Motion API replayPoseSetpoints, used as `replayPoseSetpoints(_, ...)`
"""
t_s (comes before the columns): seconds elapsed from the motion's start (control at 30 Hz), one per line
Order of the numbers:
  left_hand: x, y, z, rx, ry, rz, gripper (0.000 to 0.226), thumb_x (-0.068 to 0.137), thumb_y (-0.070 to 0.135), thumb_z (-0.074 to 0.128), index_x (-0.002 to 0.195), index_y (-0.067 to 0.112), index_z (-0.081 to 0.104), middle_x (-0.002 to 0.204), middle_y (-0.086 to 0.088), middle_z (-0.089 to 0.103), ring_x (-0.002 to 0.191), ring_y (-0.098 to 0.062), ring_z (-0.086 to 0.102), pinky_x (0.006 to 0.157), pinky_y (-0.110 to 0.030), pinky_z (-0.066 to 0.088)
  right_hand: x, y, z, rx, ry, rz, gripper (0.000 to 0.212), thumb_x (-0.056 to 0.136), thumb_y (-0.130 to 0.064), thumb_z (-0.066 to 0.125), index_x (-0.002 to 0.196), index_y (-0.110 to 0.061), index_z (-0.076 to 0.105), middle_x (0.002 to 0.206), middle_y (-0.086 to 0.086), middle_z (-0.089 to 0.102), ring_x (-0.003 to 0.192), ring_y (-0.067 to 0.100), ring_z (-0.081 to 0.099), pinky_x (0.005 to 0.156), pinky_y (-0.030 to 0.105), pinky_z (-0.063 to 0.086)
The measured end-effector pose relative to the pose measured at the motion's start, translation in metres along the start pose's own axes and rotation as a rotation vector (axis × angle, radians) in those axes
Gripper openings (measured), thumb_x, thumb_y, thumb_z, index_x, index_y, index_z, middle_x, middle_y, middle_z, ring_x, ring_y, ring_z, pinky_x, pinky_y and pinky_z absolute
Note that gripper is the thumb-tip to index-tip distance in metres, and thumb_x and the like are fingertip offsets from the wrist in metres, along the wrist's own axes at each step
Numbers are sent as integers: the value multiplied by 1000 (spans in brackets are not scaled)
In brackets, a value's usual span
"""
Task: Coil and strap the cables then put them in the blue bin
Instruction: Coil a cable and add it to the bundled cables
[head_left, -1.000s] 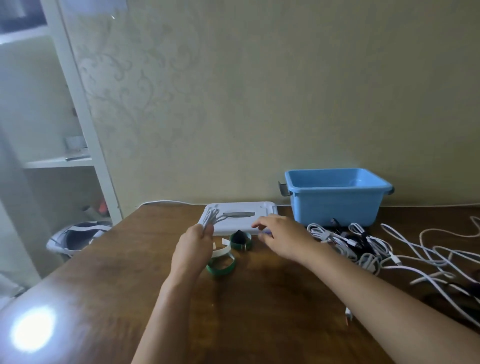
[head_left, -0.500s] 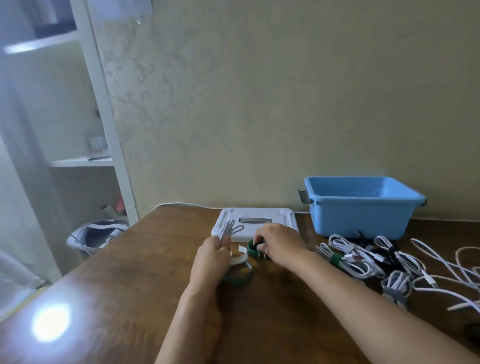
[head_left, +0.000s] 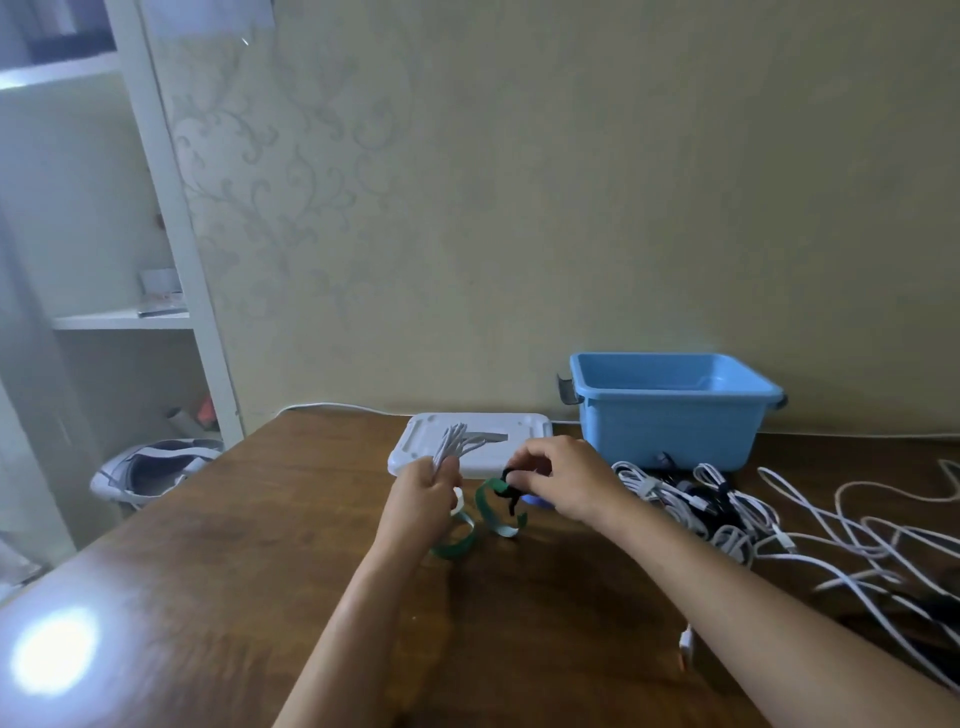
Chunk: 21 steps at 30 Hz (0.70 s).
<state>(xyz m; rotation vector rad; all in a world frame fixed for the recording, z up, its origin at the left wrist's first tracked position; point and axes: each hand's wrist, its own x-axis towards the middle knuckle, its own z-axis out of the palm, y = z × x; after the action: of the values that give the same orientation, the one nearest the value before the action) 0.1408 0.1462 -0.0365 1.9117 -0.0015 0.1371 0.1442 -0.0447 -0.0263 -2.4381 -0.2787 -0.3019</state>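
Gripping a folded bundle of white cable (head_left: 451, 448) in a clenched fist, the left hand (head_left: 423, 493) is holding it upright over the middle of the bench (head_left: 260, 545), just in front of a flat white lid (head_left: 475, 444) lying near the back edge. The loops are fanning out above the fist, which suggests a light, springy cord that will try to uncoil unless it is pinched at the waist, where the strap should go. Below that hand, a green strap (head_left: 457, 543) and a white one are lying curled on the wood. Just to the right, the right hand (head_left: 563, 480) is lifting another green hook-and-loop strap (head_left: 493, 512), its fingers (head_left: 524, 462) pinching the black end while the band is hanging in a limp curl; it looks soft and thin, likely clinging to itself, so taking it by the tip seems wise. Further right, the blue bin (head_left: 670, 415) is standing at the back edge against the wall, and whether it holds anything cannot be told. In front of it, several coiled cables (head_left: 670, 499) are lying heaped, and loose white cables (head_left: 857, 540) are sprawling toward the right edge, tangled and slack.
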Motion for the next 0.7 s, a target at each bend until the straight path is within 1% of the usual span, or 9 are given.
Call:
replayPoseSetpoints(0.1,-1,5,2,-27,-6,18,34,104,33,47,90,9,67,65,-3,54,58,-20,51,56,-35,47,-5,-2,3,-43,27,-3,4,91,-35,74,93,-35,71,87,-17,71,85,4,67,79,30,54)
replayPoseSetpoints(0.2,-5,9,4,-19,-57,8,35,104,33,47,98,6,67,65,-3,52,59,-19,48,57,-32,41,-5,-5,6,39,48,-10,11,92,-29,75,88,-37,68,86,-16,72,82,2,67,74,24,51)
replayPoseSetpoints(0.3,-5,6,8,21,-107,30,37,103,32,49,90,2,64,61,-3,50,54,-19,44,61,-35,37,-6,-8,8,131,62,-24,17,90,-26,77,83,-38,68,76,-20,70,72,-3,65,67,16,46)
replayPoseSetpoints(0.37,-4,2,9,59,-120,44,38,103,35,50,78,8,59,59,-3,49,55,-20,43,63,-36,36,-7,-7,8,154,96,-30,14,90,-25,77,84,-36,70,74,-19,70,72,-1,67,68,19,51)
replayPoseSetpoints(0.4,-2,1,9,75,-117,48,39,103,36,50,74,10,57,60,-4,48,56,-21,43,63,-37,35,-8,-6,8,168,113,-31,11,90,-25,77,86,-34,72,75,-17,71,74,3,69,70,24,56)
replayPoseSetpoints(0.47,1,-2,10,110,-102,57,40,103,38,49,73,12,54,59,-3,49,57,-21,44,62,-36,36,-9,-4,5,202,121,-8,6,91,-25,76,88,-30,74,80,-12,74,80,10,72,74,32,61)
replayPoseSetpoints(0.5,2,-3,11,151,-97,70,40,103,39,48,73,12,54,59,-2,50,57,-21,46,61,-33,37,-10,-3,4,210,122,4,4,91,-25,76,90,-28,75,82,-10,75,80,11,72,74,32,61)
replayPoseSetpoints(0.6,3,-4,13,322,-71,130,39,103,37,47,73,13,52,62,-1,53,58,-17,47,53,-31,33,-12,3,-1,202,140,31,4,92,-19,75,90,-23,75,85,-7,75,76,4,69,63,14,53)
replayPoseSetpoints(0.7,3,-3,13,330,-62,130,37,104,37,46,77,13,54,64,-1,54,59,-16,50,52,-30,34,-15,9,-10,202,174,57,3,92,-18,74,91,-21,74,80,-15,72,69,-10,65,61,5,45)
